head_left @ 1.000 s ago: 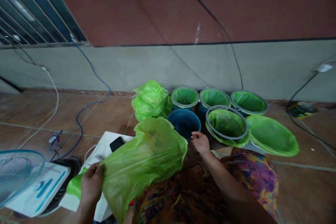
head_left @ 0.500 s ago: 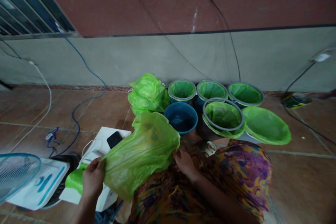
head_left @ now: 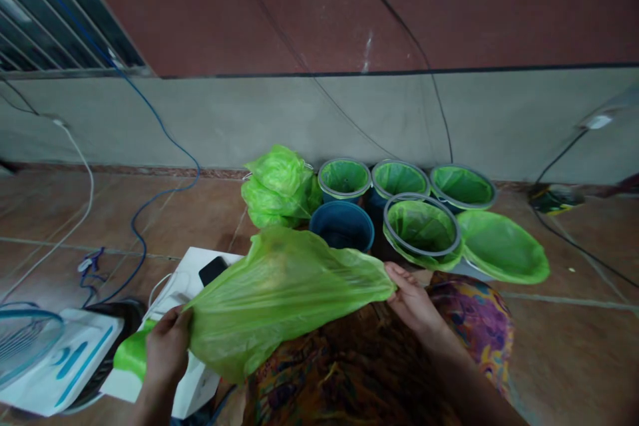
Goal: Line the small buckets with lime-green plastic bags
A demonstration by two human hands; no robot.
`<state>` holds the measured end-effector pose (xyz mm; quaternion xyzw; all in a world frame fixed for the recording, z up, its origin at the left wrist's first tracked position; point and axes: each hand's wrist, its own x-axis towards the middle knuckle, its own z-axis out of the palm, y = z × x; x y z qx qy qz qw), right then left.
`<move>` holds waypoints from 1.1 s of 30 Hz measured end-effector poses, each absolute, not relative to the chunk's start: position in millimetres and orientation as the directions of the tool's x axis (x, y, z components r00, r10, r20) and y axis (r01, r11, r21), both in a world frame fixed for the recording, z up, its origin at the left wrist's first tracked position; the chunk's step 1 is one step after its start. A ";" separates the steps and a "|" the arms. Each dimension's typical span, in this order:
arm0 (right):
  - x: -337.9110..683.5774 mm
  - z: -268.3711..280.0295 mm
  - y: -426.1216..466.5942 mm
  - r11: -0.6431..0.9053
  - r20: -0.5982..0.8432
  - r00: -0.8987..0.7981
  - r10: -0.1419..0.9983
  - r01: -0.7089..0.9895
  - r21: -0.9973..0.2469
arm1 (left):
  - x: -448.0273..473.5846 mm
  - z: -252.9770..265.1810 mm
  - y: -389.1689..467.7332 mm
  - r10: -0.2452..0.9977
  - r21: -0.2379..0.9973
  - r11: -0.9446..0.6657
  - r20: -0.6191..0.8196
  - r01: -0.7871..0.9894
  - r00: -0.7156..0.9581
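A thin green plastic bag is stretched sideways between my two hands above my lap. My left hand pinches its left end, beside a white box. My right hand grips the opposite edge of the bag, near the front lined bucket. Just behind the bag stands an unlined blue bucket, its near side partly covered. To its right, a dark bucket with a grey rim holds a green liner.
Along the wall are several green-lined buckets and a heap of green bags. A wide green-lined bin stands right. A phone lies on the white box. Cables cross the floor; a blue-rimmed mesh racket is at left.
My right hand has moved right and pulled the bag's edge with it, so the bag is now stretched wider. My left hand keeps its hold. The view has shifted slightly.
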<state>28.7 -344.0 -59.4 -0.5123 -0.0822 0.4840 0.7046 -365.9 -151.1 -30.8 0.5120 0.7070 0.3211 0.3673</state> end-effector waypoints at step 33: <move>3.5 -109.6 -234.3 -0.451 -0.534 -0.062 0.843 -0.622 -0.640 | -394.3 -51.9 -177.9 0.839 0.717 0.518 -0.533 0.466 -0.111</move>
